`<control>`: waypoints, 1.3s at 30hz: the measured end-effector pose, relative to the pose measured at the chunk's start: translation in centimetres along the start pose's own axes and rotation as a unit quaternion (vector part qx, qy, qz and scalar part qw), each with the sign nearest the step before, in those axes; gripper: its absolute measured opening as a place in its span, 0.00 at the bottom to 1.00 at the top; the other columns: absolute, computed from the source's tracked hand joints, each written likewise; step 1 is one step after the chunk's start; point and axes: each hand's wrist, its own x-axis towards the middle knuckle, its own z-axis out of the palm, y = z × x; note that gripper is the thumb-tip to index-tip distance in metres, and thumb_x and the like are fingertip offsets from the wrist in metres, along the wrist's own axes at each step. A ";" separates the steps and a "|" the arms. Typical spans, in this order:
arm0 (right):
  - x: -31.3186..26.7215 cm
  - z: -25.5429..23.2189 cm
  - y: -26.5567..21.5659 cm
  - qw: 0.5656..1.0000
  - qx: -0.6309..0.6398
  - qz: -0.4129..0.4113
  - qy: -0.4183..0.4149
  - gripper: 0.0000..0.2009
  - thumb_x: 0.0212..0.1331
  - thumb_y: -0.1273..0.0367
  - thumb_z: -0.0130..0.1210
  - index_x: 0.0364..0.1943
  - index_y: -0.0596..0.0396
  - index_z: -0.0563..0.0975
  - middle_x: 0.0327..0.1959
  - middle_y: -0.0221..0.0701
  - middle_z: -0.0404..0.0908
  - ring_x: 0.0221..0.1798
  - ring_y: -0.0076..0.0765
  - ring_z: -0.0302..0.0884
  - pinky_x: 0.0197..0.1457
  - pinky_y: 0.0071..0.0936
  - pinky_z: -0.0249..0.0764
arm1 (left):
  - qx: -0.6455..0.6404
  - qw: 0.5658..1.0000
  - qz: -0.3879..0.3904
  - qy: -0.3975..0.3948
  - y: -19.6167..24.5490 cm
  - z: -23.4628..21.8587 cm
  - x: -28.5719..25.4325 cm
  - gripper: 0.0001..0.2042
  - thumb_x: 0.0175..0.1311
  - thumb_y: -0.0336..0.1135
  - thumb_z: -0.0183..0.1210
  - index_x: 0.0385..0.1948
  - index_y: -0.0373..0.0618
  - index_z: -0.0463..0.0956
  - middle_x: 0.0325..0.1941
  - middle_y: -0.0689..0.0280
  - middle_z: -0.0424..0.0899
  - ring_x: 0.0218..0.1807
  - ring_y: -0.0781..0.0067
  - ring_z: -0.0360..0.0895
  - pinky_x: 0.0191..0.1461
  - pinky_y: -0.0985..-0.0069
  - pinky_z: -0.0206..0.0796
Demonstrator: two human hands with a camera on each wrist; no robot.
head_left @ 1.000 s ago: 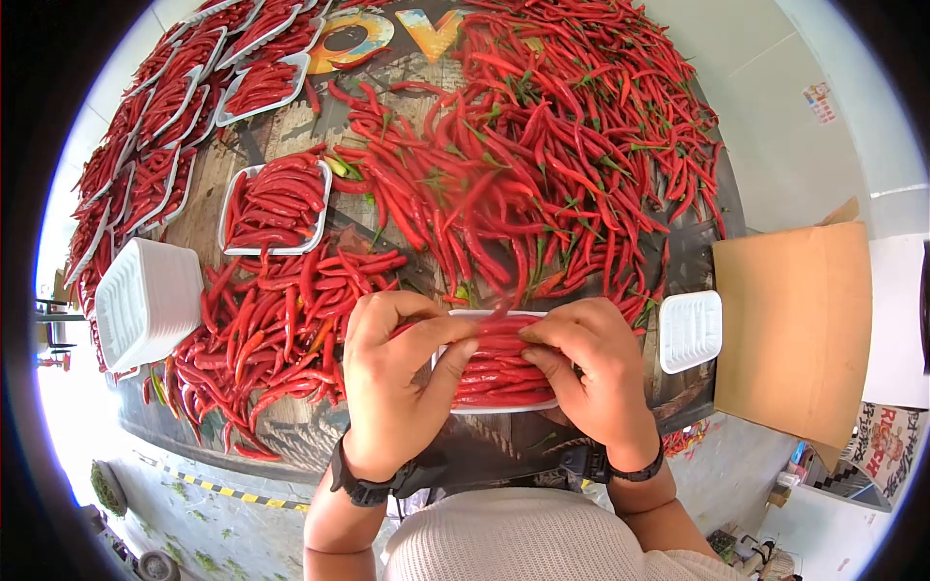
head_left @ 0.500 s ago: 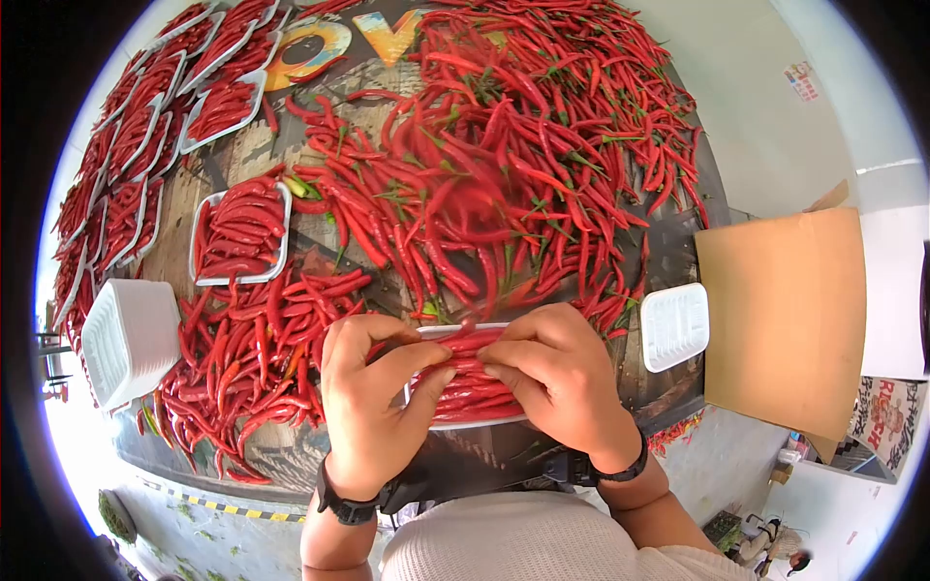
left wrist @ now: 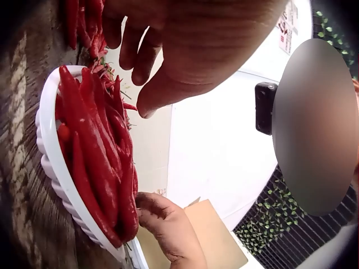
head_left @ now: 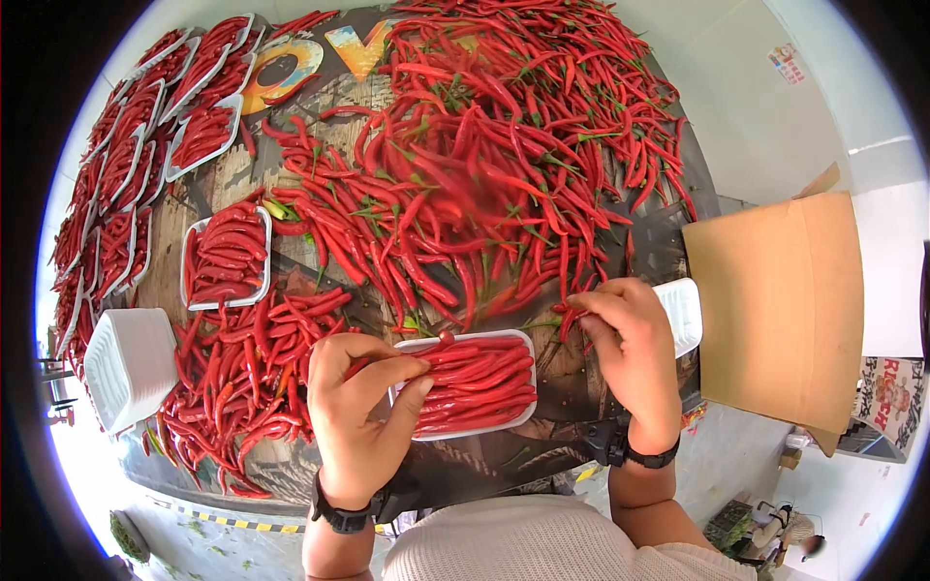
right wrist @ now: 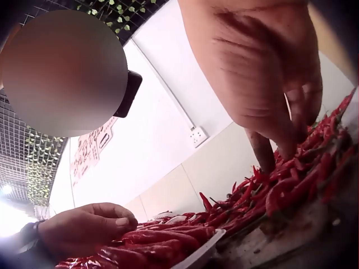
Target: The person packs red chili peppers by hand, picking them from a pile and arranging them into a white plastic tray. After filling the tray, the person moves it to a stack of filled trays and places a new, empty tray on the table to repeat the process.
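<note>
A white foam tray [head_left: 475, 429] packed with red chillies [head_left: 480, 382] lies at the table's near edge. My left hand [head_left: 412, 373] holds its left end, fingers curled over the rim and the chilli tips. In the left wrist view that hand [left wrist: 132, 78] hovers over the tray [left wrist: 47, 151]. My right hand [head_left: 579, 312] is off the tray, to its right, pinching a chilli [head_left: 567, 318] at the edge of the big pile. The right wrist view shows its fingertips [right wrist: 263, 162] down among loose chillies, with the tray [right wrist: 202, 255] and left hand [right wrist: 84, 230] beyond.
A large heap of chillies [head_left: 504, 165] covers the table's middle; a smaller heap [head_left: 252, 358] lies left. Filled trays [head_left: 228, 257] line the left side. Stacked empty trays [head_left: 131, 368] sit near left, one empty tray [head_left: 683, 315] beside my right hand, a cardboard box [head_left: 775, 300] right.
My right hand has left the tray and moved right to the pile's edge. The left hand stays at the tray's left end.
</note>
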 end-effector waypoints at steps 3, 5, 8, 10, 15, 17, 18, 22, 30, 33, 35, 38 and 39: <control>-0.2 0.3 -0.5 0.999 0.010 0.004 -0.041 0.10 0.52 0.76 0.65 0.39 0.54 0.83 0.33 0.37 0.78 0.41 0.50 0.76 0.45 0.44 0.71 | 0.000 1.000 -0.003 0.003 -0.2 0.0 -0.1 0.10 0.46 0.27 0.74 0.32 0.46 0.87 0.38 0.65 0.80 0.42 0.61 0.75 0.47 0.66 0.66; -0.3 0.4 -0.6 0.999 -0.008 0.002 -0.049 0.10 0.51 0.74 0.66 0.39 0.54 0.83 0.33 0.37 0.78 0.41 0.51 0.75 0.44 0.44 0.71 | -0.003 1.000 -0.005 0.004 -0.1 0.0 0.0 0.10 0.46 0.27 0.74 0.32 0.46 0.87 0.38 0.65 0.80 0.42 0.61 0.75 0.48 0.66 0.65; -0.5 0.7 -0.4 0.998 -0.031 -0.008 -0.052 0.11 0.51 0.73 0.67 0.40 0.55 0.82 0.33 0.38 0.78 0.40 0.51 0.75 0.44 0.45 0.71 | 0.002 1.000 0.000 -0.001 0.0 -0.1 -0.1 0.10 0.47 0.27 0.73 0.32 0.46 0.87 0.38 0.65 0.80 0.41 0.61 0.75 0.48 0.66 0.66; -0.7 0.6 -0.4 0.998 -0.036 -0.017 -0.048 0.11 0.52 0.73 0.67 0.40 0.55 0.81 0.34 0.38 0.78 0.40 0.52 0.76 0.44 0.46 0.71 | -0.012 1.000 0.005 0.008 0.0 -0.1 -0.1 0.10 0.47 0.26 0.73 0.32 0.46 0.87 0.38 0.65 0.80 0.41 0.61 0.75 0.47 0.66 0.66; -1.2 -0.3 -1.6 0.998 -0.003 0.045 0.038 0.15 0.54 0.79 0.63 0.47 0.55 0.80 0.38 0.39 0.81 0.39 0.49 0.81 0.42 0.40 0.76 | -0.016 1.000 0.012 0.024 -0.1 -0.2 -0.2 0.10 0.47 0.27 0.74 0.33 0.46 0.87 0.38 0.65 0.80 0.41 0.62 0.76 0.47 0.66 0.66; -1.4 0.0 -2.8 0.996 0.056 0.036 0.067 0.15 0.54 0.79 0.63 0.47 0.56 0.80 0.39 0.38 0.82 0.39 0.46 0.83 0.43 0.36 0.78 | -0.028 0.999 0.018 0.029 -0.3 -0.1 -0.4 0.11 0.47 0.29 0.75 0.34 0.47 0.87 0.38 0.65 0.80 0.41 0.62 0.75 0.47 0.66 0.66; -1.6 0.1 -3.4 0.989 0.112 0.031 0.096 0.16 0.55 0.80 0.63 0.48 0.57 0.80 0.41 0.38 0.83 0.40 0.43 0.85 0.44 0.33 0.79 | -0.027 0.999 0.018 0.029 -0.2 -0.2 -0.3 0.11 0.47 0.29 0.75 0.34 0.47 0.87 0.38 0.65 0.80 0.41 0.62 0.75 0.47 0.66 0.66; -2.2 0.1 -5.4 0.970 0.236 -0.047 -0.033 0.15 0.56 0.78 0.66 0.49 0.58 0.80 0.44 0.38 0.86 0.42 0.40 0.85 0.46 0.31 0.80 | -0.049 0.997 0.065 0.018 0.4 -0.5 0.0 0.15 0.43 0.33 0.77 0.36 0.48 0.88 0.39 0.66 0.80 0.43 0.62 0.75 0.47 0.65 0.66; -2.0 0.6 -6.6 0.949 0.293 -0.094 -0.070 0.14 0.54 0.75 0.70 0.45 0.57 0.82 0.41 0.36 0.86 0.40 0.40 0.84 0.41 0.31 0.78 | -0.055 0.987 0.140 -0.049 0.4 -0.8 0.2 0.16 0.39 0.32 0.76 0.35 0.47 0.89 0.41 0.65 0.79 0.46 0.61 0.75 0.51 0.65 0.67; -2.3 1.0 -6.4 0.948 0.305 -0.074 -0.046 0.13 0.53 0.72 0.72 0.43 0.56 0.83 0.40 0.35 0.86 0.41 0.41 0.83 0.43 0.34 0.76 | -0.085 0.986 0.130 -0.058 0.3 -0.8 0.0 0.14 0.41 0.30 0.76 0.34 0.46 0.88 0.41 0.65 0.79 0.45 0.62 0.76 0.50 0.66 0.68; -1.9 0.9 -6.3 0.959 0.266 -0.092 -0.029 0.13 0.52 0.71 0.72 0.41 0.55 0.83 0.39 0.34 0.85 0.41 0.42 0.82 0.45 0.35 0.75 | -0.111 0.986 0.110 -0.060 0.3 -0.9 -0.1 0.13 0.42 0.30 0.76 0.33 0.45 0.88 0.40 0.65 0.79 0.45 0.63 0.76 0.49 0.67 0.68; -1.7 1.1 -5.6 0.966 0.231 -0.119 -0.011 0.13 0.49 0.67 0.74 0.37 0.54 0.83 0.37 0.31 0.84 0.40 0.43 0.80 0.46 0.37 0.72 | -0.137 0.984 0.091 -0.064 0.2 -1.0 0.0 0.11 0.45 0.29 0.76 0.33 0.44 0.88 0.40 0.65 0.79 0.44 0.64 0.76 0.48 0.68 0.68; -1.7 1.2 -5.3 0.964 0.235 -0.128 -0.010 0.13 0.48 0.65 0.74 0.35 0.53 0.82 0.35 0.30 0.84 0.39 0.43 0.79 0.47 0.38 0.70 | -0.137 0.984 0.090 -0.066 0.2 -1.1 0.0 0.11 0.46 0.30 0.76 0.32 0.43 0.88 0.40 0.65 0.79 0.44 0.65 0.76 0.48 0.69 0.68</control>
